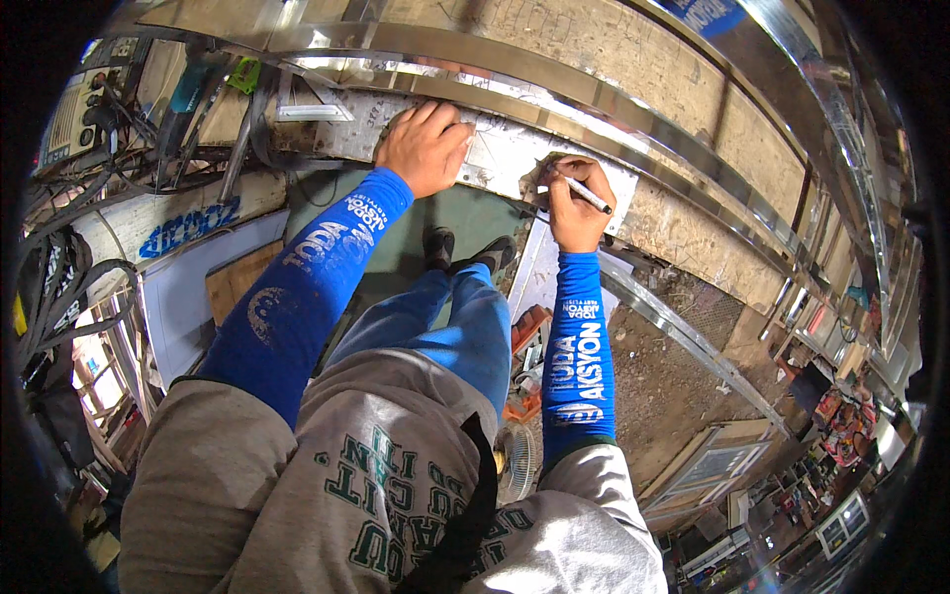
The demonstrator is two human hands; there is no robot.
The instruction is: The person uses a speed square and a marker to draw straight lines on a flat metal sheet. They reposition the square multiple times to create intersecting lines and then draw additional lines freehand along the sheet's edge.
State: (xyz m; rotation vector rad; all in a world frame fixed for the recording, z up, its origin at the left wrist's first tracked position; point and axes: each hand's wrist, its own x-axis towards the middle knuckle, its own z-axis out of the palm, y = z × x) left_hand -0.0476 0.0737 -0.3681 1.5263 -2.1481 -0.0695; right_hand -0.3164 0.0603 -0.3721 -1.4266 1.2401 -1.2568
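Observation:
My right hand (574, 210) pinches a white marker (588, 193) with a black end, slanted over a marked-up white board (500, 158) on the workbench. The marker's tip is hidden by the fingers. To the left, my left hand (424, 147) rests palm down on the same board, its fingers side by side and holding nothing that shows. Just beyond both hands, long shiny metal bars (554, 91) run across the bench. Blue printed sleeves cover both forearms.
A white triangular square (313, 112) lies left of my left hand, with a teal power tool (188, 91) and cables farther left. A metal bar (693, 346) slants over the dirt floor at right. A fan (517, 461) stands low beside my legs.

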